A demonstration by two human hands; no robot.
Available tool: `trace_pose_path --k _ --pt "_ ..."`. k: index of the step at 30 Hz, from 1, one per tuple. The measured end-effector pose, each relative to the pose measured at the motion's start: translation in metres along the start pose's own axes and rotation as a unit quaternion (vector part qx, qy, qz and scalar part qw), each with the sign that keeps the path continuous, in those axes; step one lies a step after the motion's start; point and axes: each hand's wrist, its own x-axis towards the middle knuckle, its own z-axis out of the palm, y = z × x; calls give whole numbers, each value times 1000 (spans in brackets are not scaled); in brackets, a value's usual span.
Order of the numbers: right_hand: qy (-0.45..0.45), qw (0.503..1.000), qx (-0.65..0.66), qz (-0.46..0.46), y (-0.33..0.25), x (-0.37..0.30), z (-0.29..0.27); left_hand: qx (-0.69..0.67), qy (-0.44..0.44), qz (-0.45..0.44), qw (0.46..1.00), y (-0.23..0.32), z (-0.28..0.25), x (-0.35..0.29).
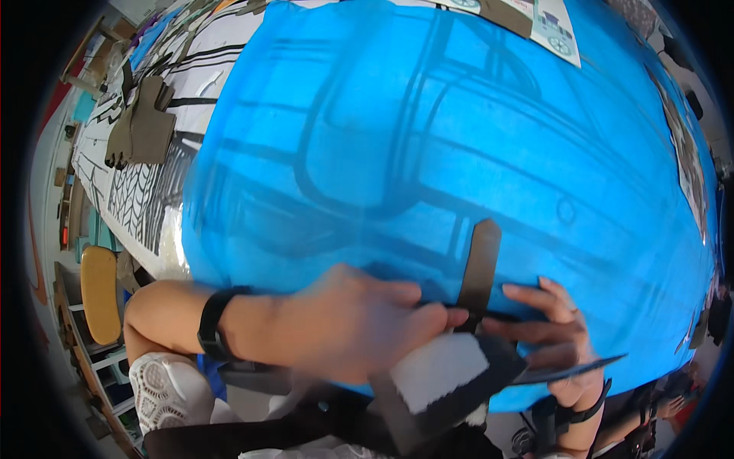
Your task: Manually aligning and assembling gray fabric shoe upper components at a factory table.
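At the near edge of the blue-covered table, my left hand (359, 321) is closed, blurred by motion, with fingertips pinched at the lower end of a brown strap (480, 264). The strap has a tapered tip and points away from me over the blue sheet. Just below those fingertips is a dark flat piece (505, 363) bearing a pale rectangular patch (440, 371). My right hand (562, 329) grips the right side of the dark piece, fingers bent above its thin edge. How the strap and dark piece join is hidden by my fingers.
The blue sheet (367, 99) spreads across the table over black line drawings. Brown cut pieces (143, 126) lie on the white drawn sheet at left. A printed sheet (556, 34) is at the far edge. A yellow stool (101, 294) stands left; another person's hand (673, 407) shows lower right.
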Motion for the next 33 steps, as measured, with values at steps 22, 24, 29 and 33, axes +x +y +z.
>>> trace_pose_path --k 22,24,29,33 --pt "162 929 309 126 13 -28 18 -37 -30 -109 993 22 4 2" --pt "166 937 287 110 8 -25 21 -21 -38 -107 993 23 6 2" --pt "235 957 103 133 -15 -30 37 -21 9 -96 995 24 8 -2" --pt "321 930 110 142 -29 -35 58 5 12 -116 993 26 12 -1"
